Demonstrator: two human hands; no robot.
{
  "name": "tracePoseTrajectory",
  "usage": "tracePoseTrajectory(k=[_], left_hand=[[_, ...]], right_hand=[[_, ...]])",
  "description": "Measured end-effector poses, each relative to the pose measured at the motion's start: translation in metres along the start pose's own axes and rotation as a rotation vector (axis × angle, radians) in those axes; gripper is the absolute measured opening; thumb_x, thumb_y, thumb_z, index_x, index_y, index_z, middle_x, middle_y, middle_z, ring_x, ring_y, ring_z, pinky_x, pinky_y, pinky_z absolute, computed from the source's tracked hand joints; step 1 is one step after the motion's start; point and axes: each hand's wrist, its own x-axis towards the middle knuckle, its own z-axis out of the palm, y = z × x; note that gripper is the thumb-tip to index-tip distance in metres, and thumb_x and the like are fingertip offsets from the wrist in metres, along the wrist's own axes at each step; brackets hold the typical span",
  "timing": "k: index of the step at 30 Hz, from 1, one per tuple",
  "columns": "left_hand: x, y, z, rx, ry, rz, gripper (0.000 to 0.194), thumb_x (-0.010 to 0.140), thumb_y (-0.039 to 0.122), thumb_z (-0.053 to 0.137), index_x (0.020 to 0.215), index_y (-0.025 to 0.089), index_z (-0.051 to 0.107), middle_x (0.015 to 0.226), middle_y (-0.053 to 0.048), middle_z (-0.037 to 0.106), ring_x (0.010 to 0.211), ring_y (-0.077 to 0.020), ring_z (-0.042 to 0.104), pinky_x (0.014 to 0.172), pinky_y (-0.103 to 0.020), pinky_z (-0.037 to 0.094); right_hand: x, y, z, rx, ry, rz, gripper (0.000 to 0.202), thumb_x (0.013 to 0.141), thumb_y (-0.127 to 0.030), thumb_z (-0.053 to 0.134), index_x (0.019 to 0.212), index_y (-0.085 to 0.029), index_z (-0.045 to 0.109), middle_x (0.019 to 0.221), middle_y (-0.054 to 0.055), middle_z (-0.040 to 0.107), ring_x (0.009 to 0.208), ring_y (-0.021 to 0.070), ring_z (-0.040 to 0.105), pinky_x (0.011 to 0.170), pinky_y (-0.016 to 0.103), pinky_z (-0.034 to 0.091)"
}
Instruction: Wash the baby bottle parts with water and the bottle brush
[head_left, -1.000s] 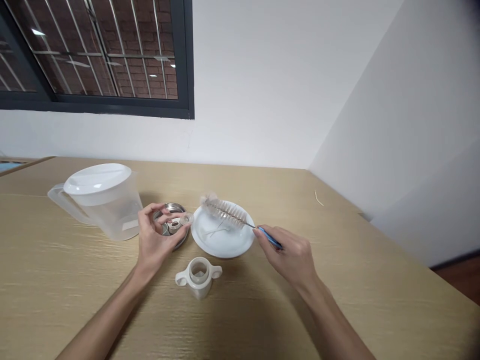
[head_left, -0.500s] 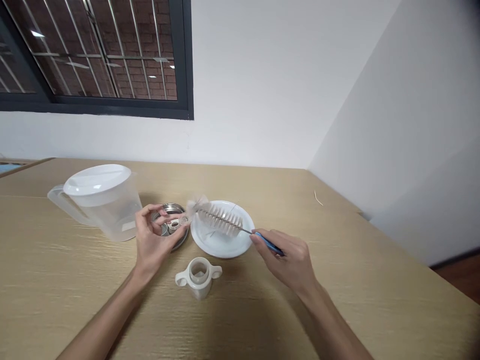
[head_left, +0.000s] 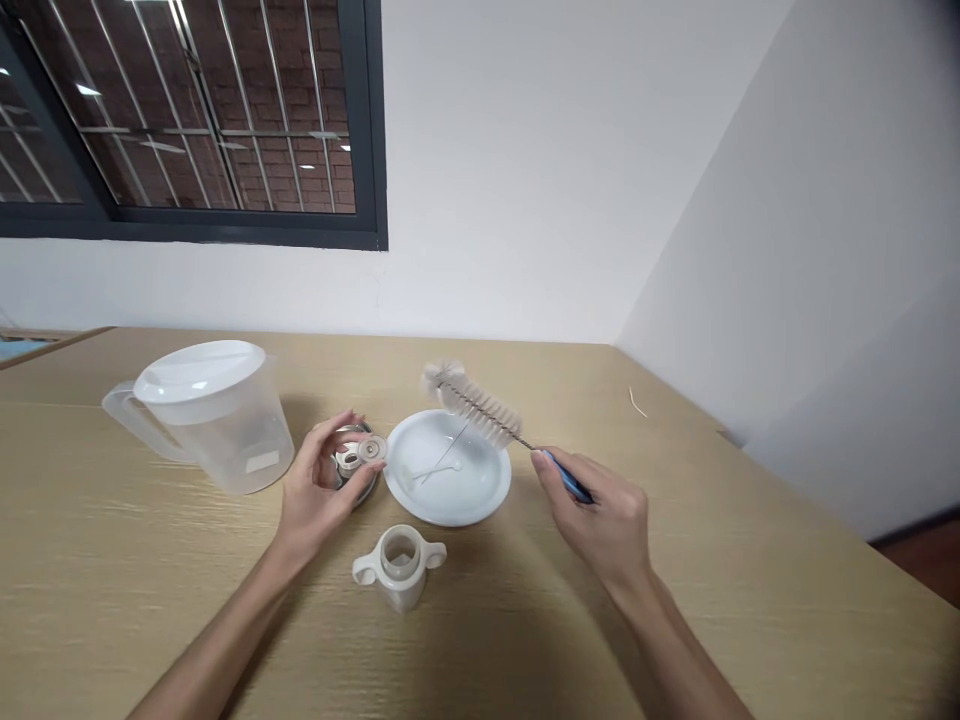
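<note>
My left hand [head_left: 319, 490] pinches a small clear round disc-like piece [head_left: 372, 449] between thumb and fingers, perhaps a bottle teat seen end-on. My right hand [head_left: 604, 510] is wrapped round the blue handle of a bottle brush [head_left: 480, 407]. Its white bristles hang over the far side of a white plate [head_left: 450, 516], apart from the clear piece. A thin wire and a small white stick lie on the plate. Partly hidden behind my left hand, a metal bowl [head_left: 366, 493] holds pale parts. Nearer to me stands an upright white two-handled bottle [head_left: 403, 585], its top uncovered.
A translucent lidded pitcher [head_left: 240, 440] stands on the wooden table [head_left: 135, 560] to the left. Toward the right lies a thin pale strip [head_left: 637, 402]. A white wall [head_left: 495, 200] and a barred window [head_left: 225, 120] close off the back.
The brush has come away from the clear piece, moving right and up with my right hand. In my left hand, the clear piece now shows its round face. The view has tilted slightly upward.
</note>
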Motion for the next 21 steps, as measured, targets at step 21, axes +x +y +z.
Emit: tracePoseTrajectory(k=[21], left_hand=[[0.0032, 0.0001, -0.0078, 0.408, -0.206, 0.014, 0.032, 0.09, 0.025, 0.065, 0.122, 0.027, 0.065, 0.118, -0.007, 0.065, 0.112, -0.0225, 0.06, 0.101, -0.041, 0.047]], right_hand=[[-0.004, -0.0018, 0.004, 0.001, -0.047, -0.002, 0.008, 0.092, -0.019, 0.064, 0.088, -0.017, 0.07, 0.072, 0.0, 0.07, 0.056, 0.0088, 0.057, 0.057, 0.022, 0.043]])
